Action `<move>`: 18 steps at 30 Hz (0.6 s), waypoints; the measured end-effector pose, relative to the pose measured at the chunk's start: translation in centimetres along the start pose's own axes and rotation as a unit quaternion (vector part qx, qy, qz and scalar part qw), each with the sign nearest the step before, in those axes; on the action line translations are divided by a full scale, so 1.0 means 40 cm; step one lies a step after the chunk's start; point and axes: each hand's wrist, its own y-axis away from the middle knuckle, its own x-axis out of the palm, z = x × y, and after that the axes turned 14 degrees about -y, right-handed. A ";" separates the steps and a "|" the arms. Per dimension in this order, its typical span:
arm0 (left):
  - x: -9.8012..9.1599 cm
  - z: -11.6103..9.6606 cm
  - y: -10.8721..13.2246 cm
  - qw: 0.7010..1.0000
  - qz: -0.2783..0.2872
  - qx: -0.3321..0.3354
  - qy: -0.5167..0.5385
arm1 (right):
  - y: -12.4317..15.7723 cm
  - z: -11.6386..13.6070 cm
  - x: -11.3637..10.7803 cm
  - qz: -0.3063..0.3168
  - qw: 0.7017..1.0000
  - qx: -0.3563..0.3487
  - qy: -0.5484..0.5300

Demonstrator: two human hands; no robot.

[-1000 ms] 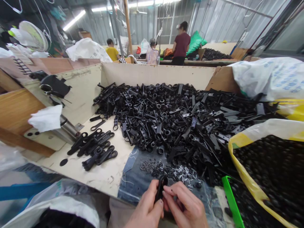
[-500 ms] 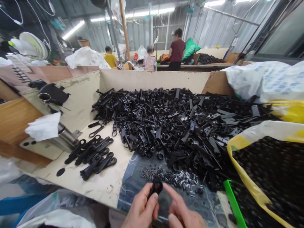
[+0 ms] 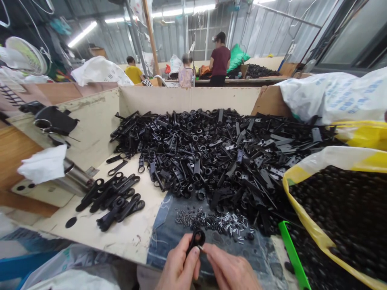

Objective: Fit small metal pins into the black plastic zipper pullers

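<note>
Above the denim cloth [image 3: 166, 245] on your worktop [image 3: 121, 243], your left hand [image 3: 179, 264] has a black ring-ended part [image 3: 194, 241] pinched thumb-to-fingers, ring up. Your right hand [image 3: 230, 268] is curled, fingertips closed on what looks like a silver pin [image 3: 200, 248] by the ring; half a second ago that forefinger pointed straight out. Blue print on the white bag [image 3: 329, 98]? Can't read it.

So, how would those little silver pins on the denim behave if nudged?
The silver pins look like thin rods, so they'd probably roll, though the denim might slow them. Their shine suggests stiff metal; being tiny, each is likely light.
</note>
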 end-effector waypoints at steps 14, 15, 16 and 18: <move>0.009 -0.003 0.000 0.998 -0.057 0.013 -0.030 | -0.035 0.045 -0.044 0.125 0.987 0.102 0.016; 0.010 -0.003 -0.001 0.997 -0.063 0.013 -0.033 | -0.035 0.046 -0.042 0.125 0.986 0.103 0.029; 0.011 -0.002 -0.002 0.997 -0.066 0.013 -0.036 | -0.036 0.046 -0.040 0.125 0.986 0.103 0.044; 0.015 0.001 -0.004 0.997 -0.065 0.015 -0.044 | -0.037 0.045 -0.032 0.127 0.984 0.105 0.072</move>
